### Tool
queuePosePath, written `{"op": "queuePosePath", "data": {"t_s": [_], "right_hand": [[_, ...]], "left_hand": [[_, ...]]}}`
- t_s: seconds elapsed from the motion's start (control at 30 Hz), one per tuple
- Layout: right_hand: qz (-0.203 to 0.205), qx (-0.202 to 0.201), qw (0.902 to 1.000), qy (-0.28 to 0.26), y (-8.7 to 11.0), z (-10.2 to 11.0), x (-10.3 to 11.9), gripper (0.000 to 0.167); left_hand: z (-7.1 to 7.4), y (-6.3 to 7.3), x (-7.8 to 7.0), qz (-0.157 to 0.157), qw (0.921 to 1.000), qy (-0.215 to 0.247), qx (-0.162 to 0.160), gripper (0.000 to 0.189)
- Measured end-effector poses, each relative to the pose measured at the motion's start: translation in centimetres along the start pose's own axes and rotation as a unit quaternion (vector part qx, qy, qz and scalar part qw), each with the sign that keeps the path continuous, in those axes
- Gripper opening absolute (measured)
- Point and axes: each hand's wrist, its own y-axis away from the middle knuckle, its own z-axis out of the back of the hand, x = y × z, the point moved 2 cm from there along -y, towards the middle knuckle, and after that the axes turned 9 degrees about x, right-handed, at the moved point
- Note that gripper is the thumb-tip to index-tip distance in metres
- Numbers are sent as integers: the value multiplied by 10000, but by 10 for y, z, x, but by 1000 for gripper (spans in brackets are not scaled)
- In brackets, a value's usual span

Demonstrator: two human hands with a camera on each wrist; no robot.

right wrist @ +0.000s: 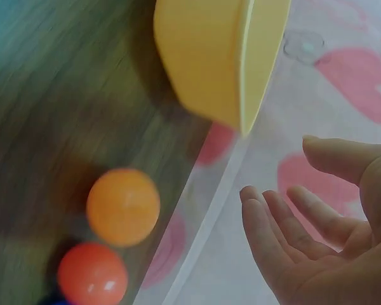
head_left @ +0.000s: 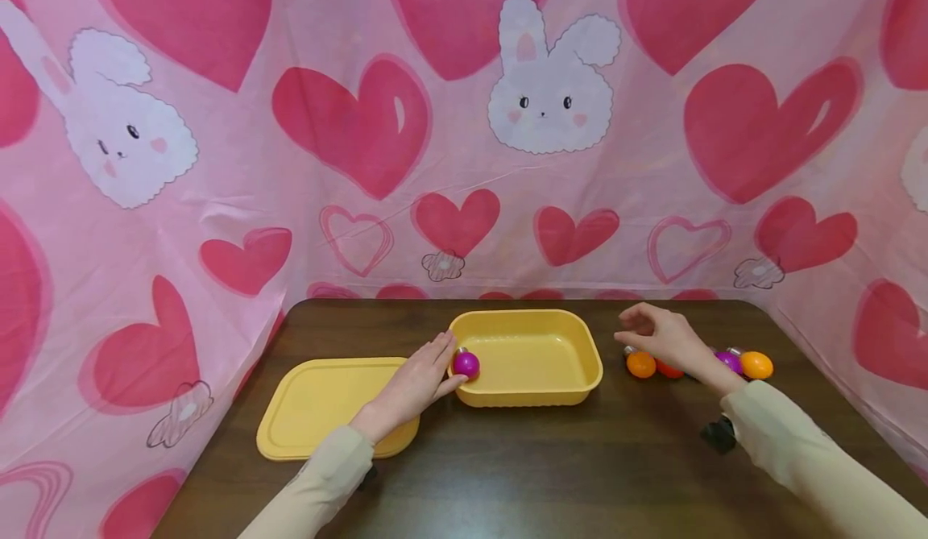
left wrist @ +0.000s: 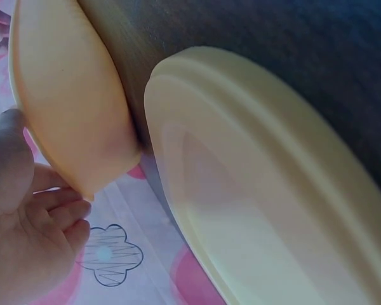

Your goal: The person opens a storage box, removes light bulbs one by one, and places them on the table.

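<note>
A yellow plastic container [head_left: 525, 400] stands on the table, with a purple Christmas bauble [head_left: 466, 365] inside its left end. My left hand [head_left: 416, 382] rests at the container's left rim beside that bauble, fingers fairly straight; in the left wrist view its fingers [left wrist: 66, 213] and thumb touch the rim. My right hand [head_left: 663, 336] is raised to the right of the container, thumb apart from the fingers and nothing between them. Below it lie an orange bauble [head_left: 641, 364] and a red bauble [head_left: 669, 371], the red one partly hidden by the hand.
A yellow lid [head_left: 319, 402] lies on the dark wooden table [head_left: 507, 474], left of the container and partly under my left forearm. Another purple bauble [head_left: 728, 361] and a yellow-orange one [head_left: 757, 365] lie beyond my right wrist. A pink heart-printed cloth [head_left: 464, 160] hangs behind the table.
</note>
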Motion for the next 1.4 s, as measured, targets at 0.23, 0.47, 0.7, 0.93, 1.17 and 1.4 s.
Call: {"op": "queuePosePath", "data": {"t_s": [0.23,0.47,0.7,0.93,1.17,1.4], "right_hand": [[497,50,9987,-103,-16,-23,23,36],[767,291,9965,-140,-33,-50,49,31],[1141,484,9921,-202,-48,-74,73,30],[1016,727,9921,127,-60,-88,92,35],[611,1192,9909,91,-76,-103,109,41],[442,1534,9870,183,-87,-123,121,43]], "left_hand": [[1,0,-1,4,10000,-5,23,69],[-2,-3,0,32,10000,-31,47,69],[-1,-1,-2,-28,9998,-190,-8,68],[-1,-1,-1,48,10000,-20,58,69],[0,-1,-2,49,10000,-84,-17,69],[1,0,-2,74,9999,-90,-31,69]]}}
